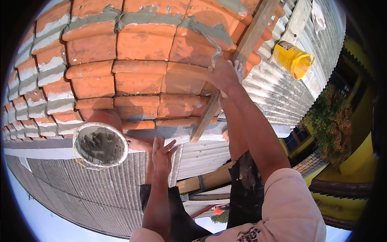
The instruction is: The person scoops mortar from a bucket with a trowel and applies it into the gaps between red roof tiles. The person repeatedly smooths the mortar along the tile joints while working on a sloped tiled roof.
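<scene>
My right hand (223, 73) is closed around the handle of a trowel (218, 38); its blade, smeared with grey mortar, reaches over the orange clay roof tiles (139, 44). A band of wet mortar (150, 18) runs along a tile joint to the blade's left. Lower down, my left hand (162, 156) hangs with its fingers spread and nothing in it, near one of my bare feet. Left of that hand, a round bucket (76, 150) with a crusted rim holds grey mortar. The trowel's handle is hidden by my fingers.
A wooden batten (254, 32) slants across the tiles beside my right hand. On the corrugated sheeting (274, 90) to the right lies a tipped yellow bucket (288, 58), near a pale cloth (318, 18). More corrugated roofing (109, 189) spreads below the tile edge. Mortared tiles curve off leftward.
</scene>
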### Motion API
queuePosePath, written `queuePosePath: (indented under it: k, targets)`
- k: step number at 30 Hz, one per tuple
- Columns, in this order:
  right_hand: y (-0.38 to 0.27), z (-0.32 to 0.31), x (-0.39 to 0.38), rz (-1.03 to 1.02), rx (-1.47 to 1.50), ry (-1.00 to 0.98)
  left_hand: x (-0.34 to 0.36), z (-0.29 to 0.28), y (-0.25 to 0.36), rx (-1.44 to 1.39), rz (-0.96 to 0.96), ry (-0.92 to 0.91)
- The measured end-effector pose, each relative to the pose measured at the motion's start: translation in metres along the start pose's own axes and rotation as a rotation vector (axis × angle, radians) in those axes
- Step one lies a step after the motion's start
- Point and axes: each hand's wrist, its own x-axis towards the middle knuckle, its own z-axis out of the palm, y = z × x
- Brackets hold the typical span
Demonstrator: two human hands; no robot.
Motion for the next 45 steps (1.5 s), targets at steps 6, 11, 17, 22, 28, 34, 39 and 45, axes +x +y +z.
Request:
queuePosePath:
  k: [6,11,17,22,28,34,39,45]
  targets:
    - [-0.015,0.044,0.036,-0.072,-0.019,0.005,-0.003,-0.003,0.000,0.025,0.004,-0.009]
    - [-0.024,0.075,0.030,-0.217,-0.274,0.100,-0.006,-0.005,-0.005,0.002,-0.005,-0.010]
    - [-0.037,0.058,-0.011,-0.267,-0.182,0.056,-0.008,-0.001,-0.003,-0.018,0.022,-0.020]
    - [-0.071,0.070,0.014,-0.115,-0.266,0.001,-0.008,-0.005,-0.002,-0.040,0.021,-0.015]
    - [-0.084,0.105,0.025,0.027,0.102,0.295,-0.010,-0.014,-0.006,-0.059,0.056,-0.037]
    - [-0.096,0.108,0.024,-0.133,0.231,0.176,-0.012,-0.012,-0.005,-0.025,0.061,-0.052]
    - [-0.098,0.108,-0.011,-0.083,0.324,0.282,-0.012,-0.010,-0.004,-0.007,0.060,-0.040]
    - [-0.086,0.128,0.000,0.071,0.424,0.276,-0.014,-0.006,-0.004,0.042,0.052,-0.060]
